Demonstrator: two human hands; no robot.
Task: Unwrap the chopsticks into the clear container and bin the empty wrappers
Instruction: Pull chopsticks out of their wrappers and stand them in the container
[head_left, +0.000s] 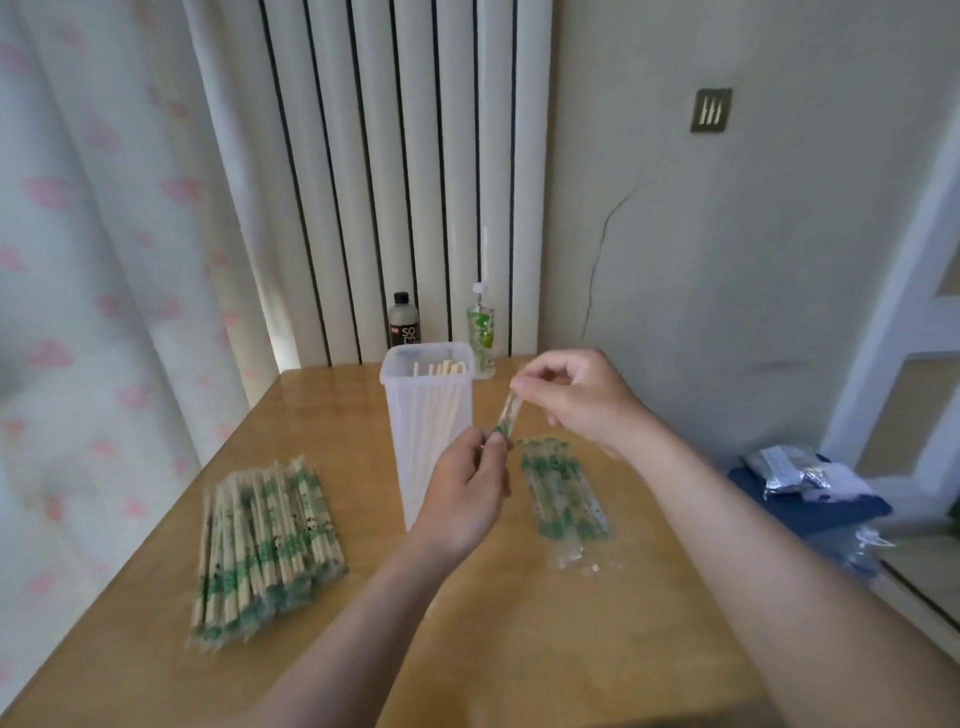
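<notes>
Just to the right of the clear container, above the counter, one chopstick packet is held between both hands. Its lower, green-printed end is pinched by the left hand, whose grip is closed round it. Its upper end is pinched between thumb and fingertips of the right hand, whose grip is likewise closed on it. The packet's long axis runs steeply upward and leans to the right, so the top end lies level with the container's open mouth and just beside it. Whether sticks are still inside cannot be told. The right hand is judged the nearer to that mouth, where bare chopsticks already stand. A stack of wrapped pairs lies on the counter to the left, and empty wrappers lie to the right.
</notes>
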